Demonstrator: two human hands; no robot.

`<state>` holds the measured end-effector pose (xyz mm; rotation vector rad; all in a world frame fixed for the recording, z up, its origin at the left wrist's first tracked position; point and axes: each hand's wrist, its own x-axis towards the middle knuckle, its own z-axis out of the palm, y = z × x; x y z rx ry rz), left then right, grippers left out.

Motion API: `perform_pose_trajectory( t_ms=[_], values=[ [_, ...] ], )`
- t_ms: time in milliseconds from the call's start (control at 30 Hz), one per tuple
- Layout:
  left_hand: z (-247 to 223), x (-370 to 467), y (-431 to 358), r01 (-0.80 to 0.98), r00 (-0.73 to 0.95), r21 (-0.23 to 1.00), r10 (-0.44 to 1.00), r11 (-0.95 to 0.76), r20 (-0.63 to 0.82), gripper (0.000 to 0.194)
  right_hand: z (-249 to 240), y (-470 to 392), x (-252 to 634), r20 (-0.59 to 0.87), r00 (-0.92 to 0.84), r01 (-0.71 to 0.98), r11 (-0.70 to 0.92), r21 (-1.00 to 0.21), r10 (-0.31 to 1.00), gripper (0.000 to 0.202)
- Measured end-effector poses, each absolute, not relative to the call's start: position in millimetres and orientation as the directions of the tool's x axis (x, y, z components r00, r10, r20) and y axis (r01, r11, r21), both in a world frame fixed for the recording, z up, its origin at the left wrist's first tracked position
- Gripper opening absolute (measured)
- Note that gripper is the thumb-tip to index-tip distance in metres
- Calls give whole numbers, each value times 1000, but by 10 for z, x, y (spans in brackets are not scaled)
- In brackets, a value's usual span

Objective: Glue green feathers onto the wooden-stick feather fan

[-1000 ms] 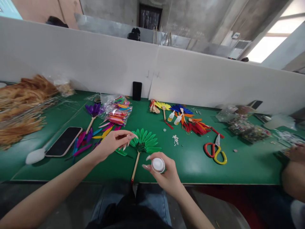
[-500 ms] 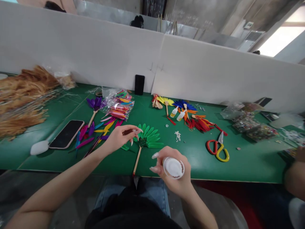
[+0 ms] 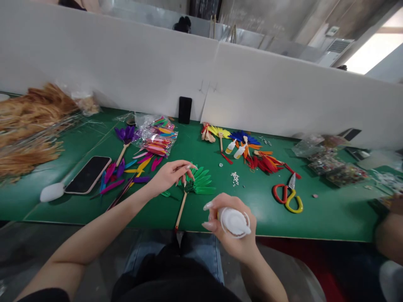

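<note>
A green feather fan [image 3: 201, 181] lies on the green table [image 3: 277, 222], its wooden stick pointing toward me. Over the fan's left side hovers my left hand [image 3: 173, 176], fingers bent and close together; whether something small is between the fingertips is too small to tell. My right hand [image 3: 236, 247], right of the fan's stick, is wrapped round a white-topped bottle [image 3: 234, 222], its top facing the camera. Small white beads [image 3: 235, 179] form a pile beyond my right hand. Two small glue bottles [image 3: 231, 146] lie farther back.
Scissors [image 3: 290, 195] lie at the right, near bags of beads [image 3: 343, 170]. On the left are a phone [image 3: 88, 175], loose coloured feathers [image 3: 118, 178], a purple fan [image 3: 126, 136] and dried fibres [image 3: 37, 113]. A person's arm [image 3: 390, 230] shows at the right edge.
My left hand has moved right, farther over the green fan. My right hand has shifted slightly right, and the bottle has tilted so its white tip shows at the right.
</note>
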<state>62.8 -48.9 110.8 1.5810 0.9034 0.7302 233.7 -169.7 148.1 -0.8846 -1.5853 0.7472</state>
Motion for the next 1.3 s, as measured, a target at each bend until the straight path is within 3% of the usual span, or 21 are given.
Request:
perform_pose_trajectory(
  t_ms=[167, 333, 533, 667, 1033, 1300],
  values=[
    [910, 877, -258, 318, 539, 937, 841, -147, -51, 23, 1511, -1750, 2328, 365, -69, 43, 368, -929, 929, 16],
    [725, 1244, 123, 439, 568, 868, 820, -232, -68, 37, 1570, -1836, 2374, 223, -113, -119, 210, -970, 968, 12],
    [486, 1681, 480, 595, 556, 769, 810, -231, -186, 22, 1650, -1872, 2422, 177, -103, -150, 161, -976, 979, 14],
    [309, 1912, 566, 639, 538, 746, 802, -188, -259, 29, 1664, -1877, 2444, 162, -123, -156, 142, -977, 979, 14],
    [163, 2038, 667, 667, 461, 731, 851, -145, -251, 31, 1651, -1841, 2458, 117, -114, -208, 92, -974, 987, 18],
    [720, 1833, 367, 504, 504, 845, 856, -181, -118, 33, 1628, -1796, 2448, 100, -78, -189, 84, -978, 992, 21]
  ],
)
